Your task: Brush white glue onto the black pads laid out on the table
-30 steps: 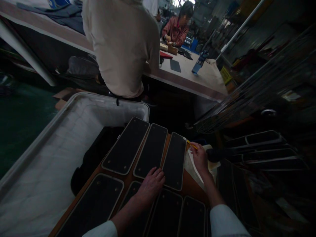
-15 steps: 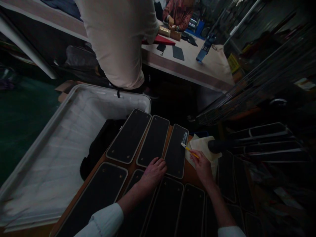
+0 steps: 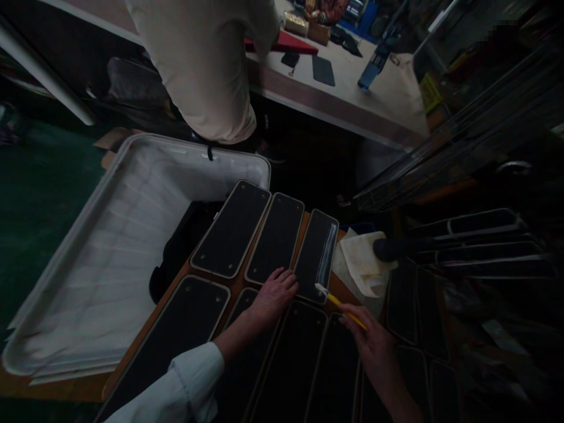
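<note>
Pinching yellow-handled brush in right hand — having lengthened white streak, perhaps glue, down black panel; resting left hand, unclenched.

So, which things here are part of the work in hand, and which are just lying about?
In use:
yellow-handled brush, in the right hand
streaked dark panel, at the brush's tip
neighbouring dark panel, probably

Seemingly just lying about:
blue bottle, far table
red item, same table

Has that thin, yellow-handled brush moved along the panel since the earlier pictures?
Yes: against the black, pale-edged rectangular panel, the thin, yellow-handled brush in the right hand has moved from the far end toward the near end.
</note>
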A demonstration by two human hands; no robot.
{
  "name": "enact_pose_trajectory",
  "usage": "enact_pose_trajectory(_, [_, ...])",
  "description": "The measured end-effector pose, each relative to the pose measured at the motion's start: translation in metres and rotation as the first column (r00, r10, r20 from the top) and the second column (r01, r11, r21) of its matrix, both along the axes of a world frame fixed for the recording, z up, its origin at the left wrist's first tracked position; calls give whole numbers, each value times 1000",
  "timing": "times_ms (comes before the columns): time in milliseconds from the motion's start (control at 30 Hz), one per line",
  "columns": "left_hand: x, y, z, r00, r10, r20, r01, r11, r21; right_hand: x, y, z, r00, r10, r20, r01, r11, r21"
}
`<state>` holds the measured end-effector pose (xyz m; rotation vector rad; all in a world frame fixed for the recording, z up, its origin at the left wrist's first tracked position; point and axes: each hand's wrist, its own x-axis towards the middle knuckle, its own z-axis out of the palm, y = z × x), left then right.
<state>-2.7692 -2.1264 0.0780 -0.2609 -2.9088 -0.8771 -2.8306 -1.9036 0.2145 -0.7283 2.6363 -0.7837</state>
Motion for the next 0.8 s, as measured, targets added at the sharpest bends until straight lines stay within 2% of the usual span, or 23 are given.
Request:
enact_pose_trajectory(100, [-1,0,0,1000,-1,-3,1,1000,-5,-43,-21,-7,993,-31,-114,28,999,-28])
enact_pose_trajectory(267, [-2,-1,-3,1000,-1,-13,1,1000,10,-117,-62,-31,970,-81,-227,43,985,-165])
enact_pose_trajectory(367, [-2,-1,-4,1000,2,-14,-2,1000,26,-146,-80,-41,958,-87,-275,35,981,-188])
enact_pose_trajectory(467, [-2,-1,-4,1000,11,-28,-10,999,40,-164,-91,-48,944,-63,-323,8,985,-170])
enact_pose_trajectory(633, [0,-1,-2,1000,18,-20,-17,998,54,-166,-92,-56,943,-23,-331,-9,996,-94])
enact_pose_trajectory(700, [0,-2,-1,1000,16,-13,-15,999,53,-152,-85,-56,955,-3,-297,-21,997,-77])
enact_pose_trajectory(800, [0,-2,-1,1000,15,-14,-15,999,51,-114,-68,-51,969,48,-241,-58,998,-36])
